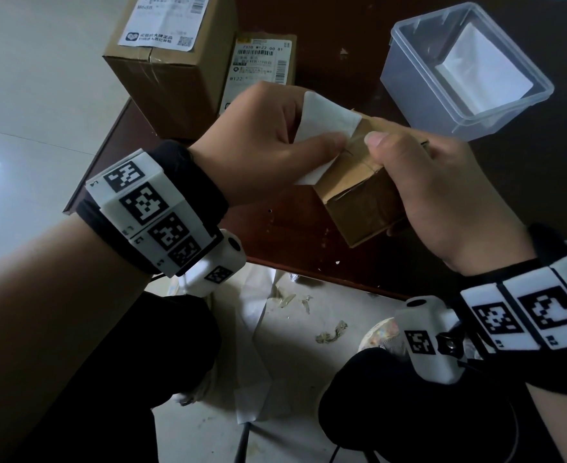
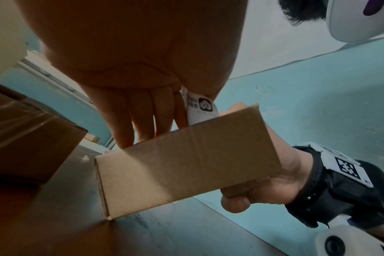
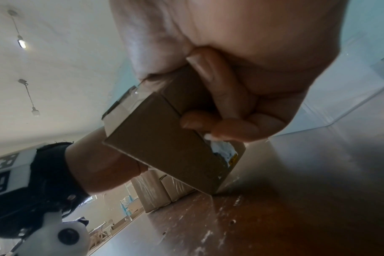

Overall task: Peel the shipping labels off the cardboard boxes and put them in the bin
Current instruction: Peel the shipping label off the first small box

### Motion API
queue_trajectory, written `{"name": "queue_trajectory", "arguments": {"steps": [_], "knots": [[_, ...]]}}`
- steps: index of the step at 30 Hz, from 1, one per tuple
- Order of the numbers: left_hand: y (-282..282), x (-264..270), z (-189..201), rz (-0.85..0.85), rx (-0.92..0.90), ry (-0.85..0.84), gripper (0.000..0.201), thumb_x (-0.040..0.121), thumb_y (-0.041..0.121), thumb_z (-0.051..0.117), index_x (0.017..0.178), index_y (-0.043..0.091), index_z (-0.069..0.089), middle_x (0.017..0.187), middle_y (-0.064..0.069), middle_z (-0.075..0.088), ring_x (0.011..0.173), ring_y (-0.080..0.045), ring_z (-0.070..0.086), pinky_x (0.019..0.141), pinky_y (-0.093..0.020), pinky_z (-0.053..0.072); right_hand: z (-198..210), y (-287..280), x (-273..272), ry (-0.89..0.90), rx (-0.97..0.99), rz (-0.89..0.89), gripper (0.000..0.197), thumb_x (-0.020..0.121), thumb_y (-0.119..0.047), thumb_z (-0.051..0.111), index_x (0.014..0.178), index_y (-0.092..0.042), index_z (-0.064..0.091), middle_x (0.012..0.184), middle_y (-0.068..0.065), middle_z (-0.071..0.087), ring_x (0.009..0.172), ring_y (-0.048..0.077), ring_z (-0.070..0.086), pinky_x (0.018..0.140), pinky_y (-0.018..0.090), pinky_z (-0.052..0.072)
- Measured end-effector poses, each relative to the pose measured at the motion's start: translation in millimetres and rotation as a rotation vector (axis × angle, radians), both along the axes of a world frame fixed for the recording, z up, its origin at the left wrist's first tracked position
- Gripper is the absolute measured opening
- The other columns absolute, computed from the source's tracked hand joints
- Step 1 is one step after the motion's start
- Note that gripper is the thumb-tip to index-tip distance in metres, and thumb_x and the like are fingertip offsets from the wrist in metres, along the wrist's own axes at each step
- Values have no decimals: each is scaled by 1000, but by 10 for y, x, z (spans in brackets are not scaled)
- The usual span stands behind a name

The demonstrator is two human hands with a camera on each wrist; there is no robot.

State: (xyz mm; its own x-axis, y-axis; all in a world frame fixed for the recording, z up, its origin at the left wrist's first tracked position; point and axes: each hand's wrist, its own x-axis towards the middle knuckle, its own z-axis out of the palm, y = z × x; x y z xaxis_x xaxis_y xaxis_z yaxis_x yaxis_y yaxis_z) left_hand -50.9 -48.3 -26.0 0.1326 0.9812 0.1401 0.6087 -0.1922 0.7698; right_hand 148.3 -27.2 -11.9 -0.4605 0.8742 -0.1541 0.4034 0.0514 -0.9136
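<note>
L hand [image 1: 275, 135] pinches the half-lifted label [image 1: 325, 118]; R hand [image 1: 436, 192] grips the small box [image 1: 359, 195], tilted on the table [image 1: 292, 235]; pull low & slow, brace box; bin [image 1: 409, 78] sits near.

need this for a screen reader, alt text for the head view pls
A left hand peels a white paper label off a small brown cardboard box gripped by the right hand, near a clear plastic bin.

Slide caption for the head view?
Left hand peels label off small box gripped by right hand.
</note>
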Motion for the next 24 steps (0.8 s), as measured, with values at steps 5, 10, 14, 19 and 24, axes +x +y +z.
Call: {"name": "queue_trajectory", "arguments": {"steps": [5, 10, 14, 19, 24], "knots": [[1, -14, -1, -1, -8, -24, 5, 99, 22, 68, 102, 25, 66, 84, 24, 63, 74, 16, 63, 62, -3, 43, 23, -4, -11, -24, -16, 9, 62, 109, -44, 46, 49, -52, 59, 48, -13, 50, 51, -3, 56, 44, 6, 39], [0, -40, -11, 11, -36, -44, 4, 98, 22, 69, 102, 22, 69, 82, 21, 66, 73, 14, 64, 62, -4, 43, 50, -29, -28, -27, -12, 22, 65, 109, -43, 46, 47, -56, 58, 46, -15, 51, 50, -4, 56, 43, 6, 39], [9, -45, -18, 23, -51, -48, 2, 97, 24, 70, 99, 24, 69, 80, 22, 66, 72, 13, 65, 61, -4, 44, 50, -28, -22, -31, -5, 25, 64, 110, -43, 46, 48, -54, 60, 48, -14, 52, 53, -4, 56, 45, 6, 39], [10, -59, -38, 51, -39, -52, 13, 97, 24, 71, 96, 11, 73, 82, 13, 70, 70, 6, 66, 59, -7, 45, 54, -32, -25, -16, -9, 44, 68, 110, -39, 46, 45, -54, 59, 45, -19, 52, 51, -8, 56, 45, 5, 38], [18, -67, -49, 48, -51, -63, 7, 97, 23, 70, 96, 15, 72, 79, 15, 68, 68, 8, 65, 58, -6, 43, 30, -23, -19, -13, -8, 47, 68, 111, -39, 45, 46, -52, 60, 44, -17, 51, 49, -7, 56, 45, 5, 38]]}}
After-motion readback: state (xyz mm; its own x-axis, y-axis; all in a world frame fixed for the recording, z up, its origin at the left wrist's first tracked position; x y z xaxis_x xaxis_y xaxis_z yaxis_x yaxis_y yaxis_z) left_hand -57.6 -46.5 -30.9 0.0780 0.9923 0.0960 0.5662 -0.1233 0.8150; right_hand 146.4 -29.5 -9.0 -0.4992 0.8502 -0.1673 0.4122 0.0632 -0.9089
